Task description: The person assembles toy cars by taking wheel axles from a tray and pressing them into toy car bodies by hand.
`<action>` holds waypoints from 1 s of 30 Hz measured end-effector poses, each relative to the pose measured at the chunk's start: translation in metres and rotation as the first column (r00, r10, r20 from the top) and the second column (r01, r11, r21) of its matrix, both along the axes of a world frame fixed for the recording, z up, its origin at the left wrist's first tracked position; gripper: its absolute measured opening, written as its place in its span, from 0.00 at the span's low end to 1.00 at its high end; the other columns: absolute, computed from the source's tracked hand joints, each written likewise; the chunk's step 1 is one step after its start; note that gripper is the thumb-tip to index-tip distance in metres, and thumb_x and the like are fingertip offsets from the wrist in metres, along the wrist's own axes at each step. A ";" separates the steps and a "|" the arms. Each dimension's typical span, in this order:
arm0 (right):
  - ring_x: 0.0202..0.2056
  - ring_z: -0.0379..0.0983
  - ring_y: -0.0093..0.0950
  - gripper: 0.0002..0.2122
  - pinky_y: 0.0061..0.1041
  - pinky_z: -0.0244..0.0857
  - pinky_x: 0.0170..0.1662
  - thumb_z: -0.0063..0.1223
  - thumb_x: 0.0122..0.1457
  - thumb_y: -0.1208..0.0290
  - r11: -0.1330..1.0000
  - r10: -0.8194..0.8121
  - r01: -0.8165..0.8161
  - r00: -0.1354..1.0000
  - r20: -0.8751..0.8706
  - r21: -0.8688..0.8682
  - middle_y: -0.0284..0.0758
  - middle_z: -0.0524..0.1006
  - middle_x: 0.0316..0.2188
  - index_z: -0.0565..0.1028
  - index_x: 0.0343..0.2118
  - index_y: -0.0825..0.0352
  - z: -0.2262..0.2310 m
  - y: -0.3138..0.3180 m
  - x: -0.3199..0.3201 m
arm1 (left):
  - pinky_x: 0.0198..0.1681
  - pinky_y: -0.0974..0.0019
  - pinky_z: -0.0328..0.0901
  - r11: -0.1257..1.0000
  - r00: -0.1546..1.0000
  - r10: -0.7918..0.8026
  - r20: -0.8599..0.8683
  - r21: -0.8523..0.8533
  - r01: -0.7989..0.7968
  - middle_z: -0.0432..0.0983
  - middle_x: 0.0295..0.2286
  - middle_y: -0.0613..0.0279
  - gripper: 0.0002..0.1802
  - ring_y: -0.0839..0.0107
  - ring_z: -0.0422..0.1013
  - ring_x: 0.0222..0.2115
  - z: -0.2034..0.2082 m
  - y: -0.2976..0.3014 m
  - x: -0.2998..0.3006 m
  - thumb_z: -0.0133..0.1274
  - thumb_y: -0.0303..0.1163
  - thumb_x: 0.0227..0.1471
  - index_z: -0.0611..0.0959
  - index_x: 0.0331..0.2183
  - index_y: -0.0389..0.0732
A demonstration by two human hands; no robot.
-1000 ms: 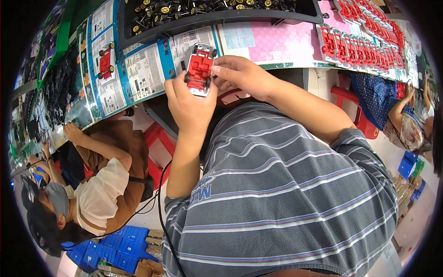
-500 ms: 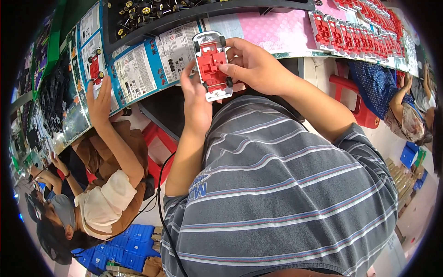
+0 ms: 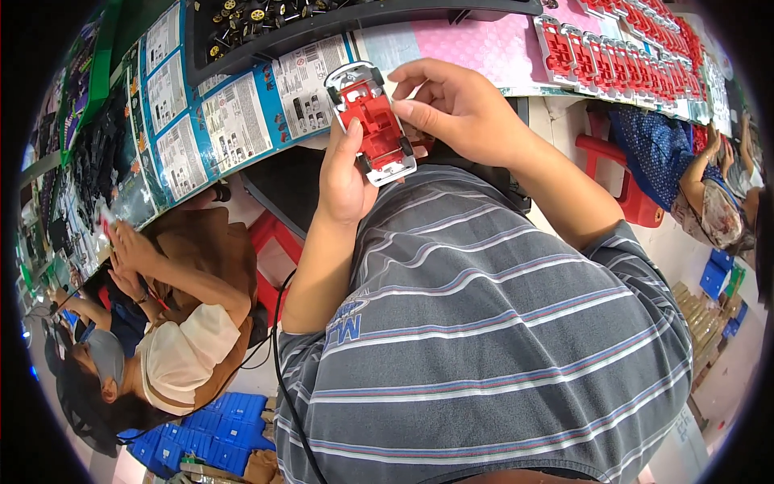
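Note:
A toy car (image 3: pixel 372 121) with a white body and a red underside is held bottom up over the table's near edge. Black wheels show at its corners. My left hand (image 3: pixel 345 173) is closed around it, with the thumb on the red chassis and the other fingers mostly hidden behind. Beside its right edge is my right hand (image 3: pixel 463 113), with thumb and forefinger apart. The right thumb tip is close to the car; whether it touches cannot be told.
A black tray (image 3: pixel 363 31) of small wheels sits on printed sheets (image 3: pixel 234 119) at the back. Rows of red and white car parts (image 3: pixel 621 68) stand at the right. A co-worker (image 3: pixel 177 347) sits at my left; a red stool (image 3: pixel 625 185) is at right.
The car has tilted, its top swinging left, and my left thumb has come onto its underside. My right thumb has moved off the chassis. The co-worker's car has left the sheets at left.

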State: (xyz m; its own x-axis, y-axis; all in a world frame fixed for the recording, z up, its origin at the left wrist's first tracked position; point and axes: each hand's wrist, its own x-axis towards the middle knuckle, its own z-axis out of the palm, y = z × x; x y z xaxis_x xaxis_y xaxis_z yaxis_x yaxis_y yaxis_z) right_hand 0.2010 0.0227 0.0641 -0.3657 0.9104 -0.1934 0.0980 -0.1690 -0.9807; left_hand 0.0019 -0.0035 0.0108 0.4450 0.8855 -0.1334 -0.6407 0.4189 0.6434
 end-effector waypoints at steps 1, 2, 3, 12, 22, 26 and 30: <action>0.31 0.74 0.18 0.17 0.20 0.71 0.34 0.59 0.66 0.72 0.994 -0.039 0.030 0.996 0.086 0.105 0.34 0.77 0.38 0.71 0.54 0.73 0.001 0.002 0.001 | 0.49 0.46 0.76 1.000 0.999 0.007 -0.036 0.001 -0.007 0.72 0.53 0.46 0.28 0.52 0.77 0.48 0.000 -0.001 0.003 0.38 0.45 0.70 0.60 0.63 0.40; 0.30 0.74 0.18 0.20 0.20 0.71 0.33 0.63 0.63 0.68 0.981 -0.095 0.066 0.984 0.153 0.180 0.34 0.78 0.36 0.73 0.53 0.73 -0.003 0.004 0.000 | 0.49 0.46 0.75 1.000 0.998 0.029 -0.052 0.006 -0.029 0.72 0.53 0.47 0.27 0.53 0.77 0.48 0.002 -0.002 0.006 0.39 0.44 0.70 0.60 0.63 0.40; 0.30 0.74 0.18 0.20 0.20 0.71 0.33 0.63 0.63 0.68 0.982 -0.095 0.067 0.984 0.153 0.179 0.34 0.78 0.36 0.73 0.53 0.73 0.000 0.005 -0.003 | 0.49 0.46 0.75 1.000 0.998 0.028 -0.052 0.004 -0.028 0.72 0.53 0.47 0.27 0.53 0.77 0.48 0.004 -0.003 0.008 0.39 0.44 0.70 0.60 0.63 0.40; 0.33 0.79 0.49 0.28 0.41 0.73 0.37 0.67 0.50 0.46 0.820 -0.307 -0.078 0.776 0.551 0.567 0.50 0.79 0.28 0.77 0.32 0.74 0.006 0.016 -0.028 | 0.60 0.62 0.64 0.982 0.954 0.093 -0.286 0.184 -0.041 0.66 0.57 0.52 0.29 0.67 0.67 0.56 -0.001 -0.008 0.015 0.40 0.33 0.67 0.58 0.65 0.34; 0.30 0.80 0.35 0.22 0.31 0.74 0.35 0.68 0.55 0.62 0.865 -0.218 -0.099 0.808 0.547 0.492 0.45 0.81 0.32 0.78 0.45 0.74 0.016 0.009 -0.017 | 0.55 0.62 0.68 0.995 0.980 0.092 -0.176 0.062 -0.082 0.70 0.54 0.52 0.27 0.65 0.73 0.52 -0.009 -0.008 0.010 0.41 0.36 0.68 0.62 0.63 0.35; 0.33 0.80 0.32 0.22 0.31 0.75 0.39 0.67 0.55 0.62 0.884 -0.244 0.008 0.861 0.446 0.468 0.44 0.82 0.36 0.79 0.45 0.74 0.007 0.016 0.018 | 0.48 0.45 0.76 0.998 0.995 0.052 -0.082 0.025 -0.051 0.75 0.47 0.47 0.24 0.53 0.78 0.45 -0.015 -0.003 -0.004 0.42 0.39 0.68 0.64 0.59 0.38; 0.34 0.77 0.22 0.16 0.24 0.72 0.39 0.66 0.59 0.61 0.799 -0.420 0.067 0.774 0.475 0.598 0.35 0.82 0.35 0.81 0.43 0.68 0.020 0.061 0.060 | 0.35 0.59 0.76 0.995 0.986 0.096 -0.134 -0.001 -0.097 0.76 0.46 0.47 0.25 0.59 0.79 0.34 -0.011 -0.002 -0.003 0.41 0.42 0.68 0.68 0.58 0.36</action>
